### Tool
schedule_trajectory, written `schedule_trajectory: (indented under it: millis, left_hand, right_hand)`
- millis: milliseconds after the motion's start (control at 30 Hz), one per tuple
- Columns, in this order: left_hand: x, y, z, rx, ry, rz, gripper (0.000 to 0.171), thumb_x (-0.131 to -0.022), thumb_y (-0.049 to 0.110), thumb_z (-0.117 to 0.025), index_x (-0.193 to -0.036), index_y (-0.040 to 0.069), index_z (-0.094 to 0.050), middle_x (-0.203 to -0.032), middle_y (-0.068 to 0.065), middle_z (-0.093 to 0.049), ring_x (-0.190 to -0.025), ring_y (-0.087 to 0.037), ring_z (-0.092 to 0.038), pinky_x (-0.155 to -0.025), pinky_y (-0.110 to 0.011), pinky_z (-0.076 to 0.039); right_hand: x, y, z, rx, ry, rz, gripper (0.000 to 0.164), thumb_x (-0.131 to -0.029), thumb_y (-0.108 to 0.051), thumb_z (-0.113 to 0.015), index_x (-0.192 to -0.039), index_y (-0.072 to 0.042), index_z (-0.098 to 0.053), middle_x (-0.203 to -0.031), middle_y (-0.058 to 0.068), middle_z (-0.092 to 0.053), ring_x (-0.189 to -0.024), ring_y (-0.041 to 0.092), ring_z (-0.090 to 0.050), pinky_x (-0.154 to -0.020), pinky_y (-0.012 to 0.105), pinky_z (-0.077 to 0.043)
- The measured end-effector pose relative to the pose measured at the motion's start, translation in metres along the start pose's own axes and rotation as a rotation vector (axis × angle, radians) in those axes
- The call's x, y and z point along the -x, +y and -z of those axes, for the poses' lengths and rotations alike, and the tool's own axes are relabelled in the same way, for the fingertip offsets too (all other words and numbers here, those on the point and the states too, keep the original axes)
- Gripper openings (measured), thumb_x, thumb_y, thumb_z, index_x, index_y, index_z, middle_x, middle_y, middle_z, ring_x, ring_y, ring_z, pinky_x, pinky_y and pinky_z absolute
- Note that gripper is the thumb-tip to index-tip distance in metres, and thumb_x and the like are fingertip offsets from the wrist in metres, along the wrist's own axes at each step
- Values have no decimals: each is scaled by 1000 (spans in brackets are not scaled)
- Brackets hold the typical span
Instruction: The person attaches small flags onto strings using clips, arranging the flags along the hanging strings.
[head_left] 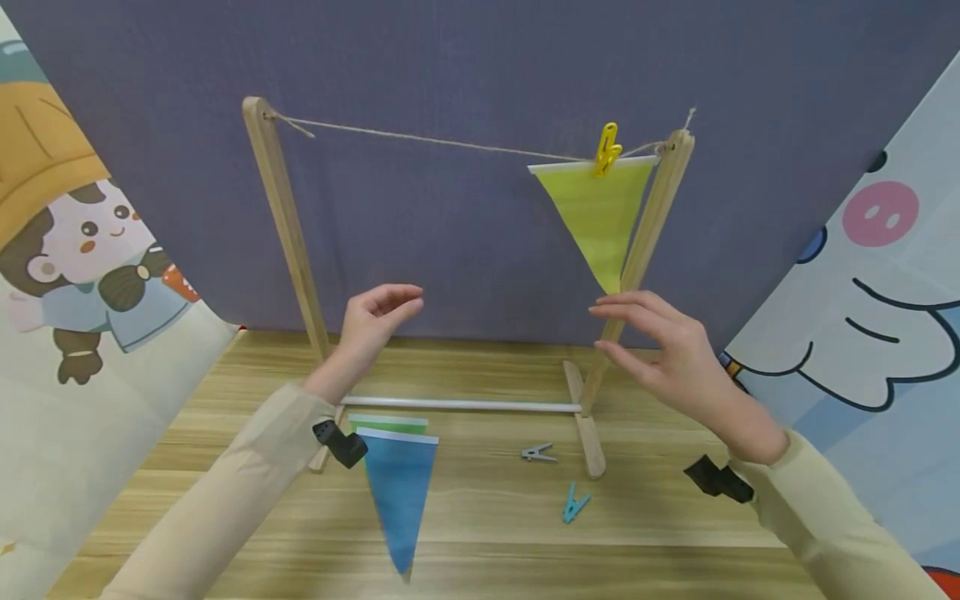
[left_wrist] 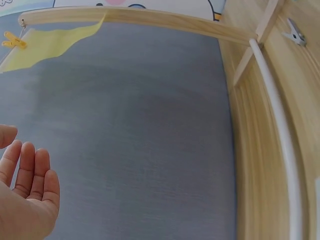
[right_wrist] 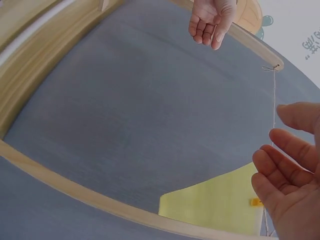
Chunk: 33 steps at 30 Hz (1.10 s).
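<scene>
A yellow pennant (head_left: 592,208) hangs near the right end of a string (head_left: 435,139), held by a yellow clothespin (head_left: 607,150). My right hand (head_left: 667,350) hovers in front of the right post, just below the pennant's tip, with fingers loosely bent and nothing between them. Over the left side of the frame my left hand (head_left: 375,321) is raised, its fingers relaxed and holding nothing. A blue pennant (head_left: 401,492) lies on the table, partly covering a green pennant (head_left: 390,423). To their right lie a grey clothespin (head_left: 538,452) and a teal clothespin (head_left: 574,504).
The string runs between a left wooden post (head_left: 288,225) and a right wooden post (head_left: 656,212). A white rod (head_left: 465,405) joins them low down, above the wooden table (head_left: 487,533). Behind stands a dark grey-blue panel (head_left: 450,250), with cartoon-printed sheets at both sides.
</scene>
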<state>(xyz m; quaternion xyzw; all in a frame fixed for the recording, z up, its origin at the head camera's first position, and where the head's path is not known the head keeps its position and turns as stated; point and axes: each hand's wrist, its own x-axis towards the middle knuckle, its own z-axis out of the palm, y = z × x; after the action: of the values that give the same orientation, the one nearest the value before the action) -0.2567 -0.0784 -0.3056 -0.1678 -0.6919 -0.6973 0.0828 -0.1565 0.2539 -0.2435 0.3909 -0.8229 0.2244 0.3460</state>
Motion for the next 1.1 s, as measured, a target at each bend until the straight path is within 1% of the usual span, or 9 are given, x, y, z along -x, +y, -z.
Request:
schedule_trajectory:
  millis: [100,167,300,433,500,733,867,933,1100]
  left_hand:
    - [3,-4,3,3,-1,8,20,-86,8,-68,-104,-1,-66,-94,8,-65,-89,-9,-59,-79,-19,-48]
    - [5,-7,5,1,-3,17,19,-86,8,-68,-103,0,-66,-94,8,-65,-89,-9,-59,-78,-19,-48]
    - [10,-12,7,2,-3,36,13,-86,9,-68,-100,7,-68,-96,4,-66,-88,-9,-59,-77,-19,-48]
    - [14,-17,9,8,8,48,11,-86,8,-68,-94,15,-69,-96,1,-66,-86,-9,-59,-76,-20,-49]
    - [16,-20,10,19,12,50,11,-86,7,-68,-93,16,-69,-95,3,-67,-85,-9,-59,-76,-21,-49]
    - [22,-30,17,41,41,66,13,-85,5,-68,-98,1,-69,-89,10,-67,-82,-8,-60,-76,-21,-50]
    - [26,-37,22,33,53,89,12,-85,6,-68,-97,2,-69,-88,11,-67,-82,-7,-61,-76,-19,-49]
    - [28,-41,25,28,50,94,17,-86,7,-68,-100,-2,-68,-89,9,-67,-82,-7,-60,-76,-19,-49]
    - [33,-52,29,12,69,101,17,-86,6,-68,-100,-4,-67,-89,7,-68,-81,-6,-59,-73,-18,-48]
  right_hand:
    - [5,0,-3,5,-8,-13,45,-68,7,-77,-111,-4,-66,-113,10,-62,-102,25,-59,-88,10,-40]
    - [7,1,-5,-1,4,-7,42,-71,5,-77,-110,-3,-66,-113,11,-63,-102,26,-60,-89,10,-40]
    - [13,2,-10,-23,24,-10,26,-88,-19,-68,-108,-2,-67,-110,12,-63,-101,28,-60,-90,12,-39]
    - [19,3,-14,-37,36,-41,41,-94,-39,-55,-108,-3,-67,-108,13,-63,-101,28,-59,-91,11,-38]
    - [22,3,-15,-42,40,-49,41,-94,-40,-55,-108,-3,-67,-108,12,-63,-100,28,-59,-91,11,-38]
    - [32,4,-22,-54,32,-67,40,-94,-38,-56,-108,-2,-66,-109,12,-63,-100,25,-60,-90,11,-39]
    - [39,5,-27,-59,23,-91,35,-92,-32,-61,-109,-2,-66,-109,11,-63,-100,24,-60,-92,13,-40]
    - [43,5,-29,-61,21,-103,32,-90,-28,-63,-109,-2,-66,-109,11,-63,-100,24,-60,-92,13,-40]
    - [52,5,-32,-47,27,-120,31,-90,-28,-64,-109,-4,-66,-108,11,-63,-97,22,-60,-91,11,-40]
